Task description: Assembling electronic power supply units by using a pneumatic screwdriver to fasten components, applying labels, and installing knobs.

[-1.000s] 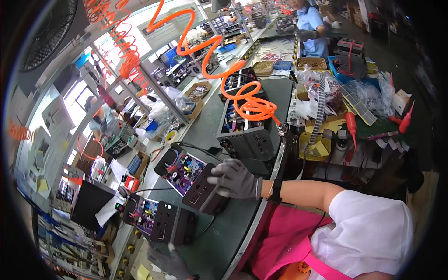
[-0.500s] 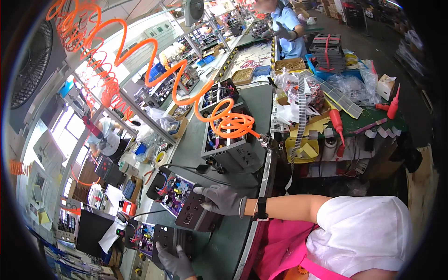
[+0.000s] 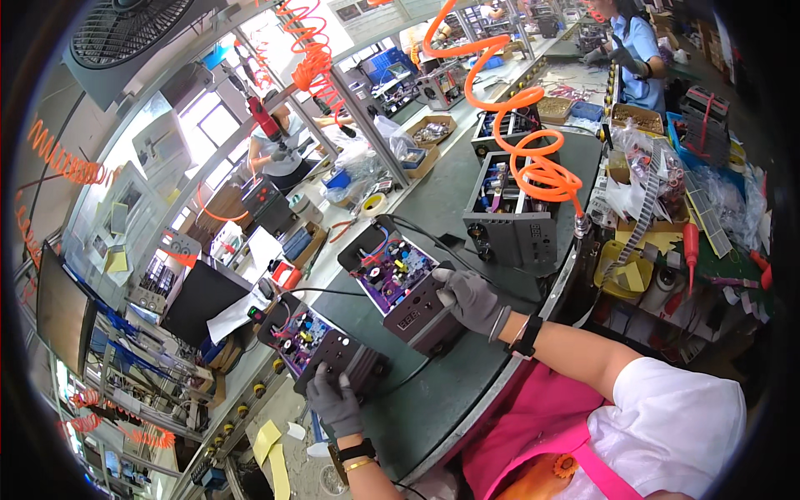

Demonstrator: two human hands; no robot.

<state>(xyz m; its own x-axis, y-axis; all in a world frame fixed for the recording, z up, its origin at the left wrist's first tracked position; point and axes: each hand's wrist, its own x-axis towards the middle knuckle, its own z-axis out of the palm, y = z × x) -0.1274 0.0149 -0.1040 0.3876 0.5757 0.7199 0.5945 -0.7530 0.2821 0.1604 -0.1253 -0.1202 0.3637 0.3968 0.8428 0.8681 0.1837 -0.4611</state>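
Observation:
Two dark open electronics cases lie side by side on the green work surface [image 3: 408,417], their purple circuit boards showing. The left electronics case [image 3: 358,375] has my left hand [image 3: 335,403] in a grey glove against its front panel, thumb and fingers apart. Around the panel edge of the right electronics case [image 3: 417,315], my gloved right hand [image 3: 473,302] is closed, some fingertips hidden. A black cable [image 3: 458,243] runs behind the right case. Farther along stands another open electronics case [image 3: 512,225] with a grey front panel.
An orange coiled air hose [image 3: 546,171] hangs over the far cases. A yellow bin [image 3: 623,271] and red bottle [image 3: 691,250] are at the right. Beyond the left edge lie a red-and-white device [image 3: 286,275] and a yellow tape roll [image 3: 373,204]. A co-worker [image 3: 637,58] stands far right.
The view has swung left, so the bench appears farther right and higher. My left hand remains at the left case and my right hand at the right case.

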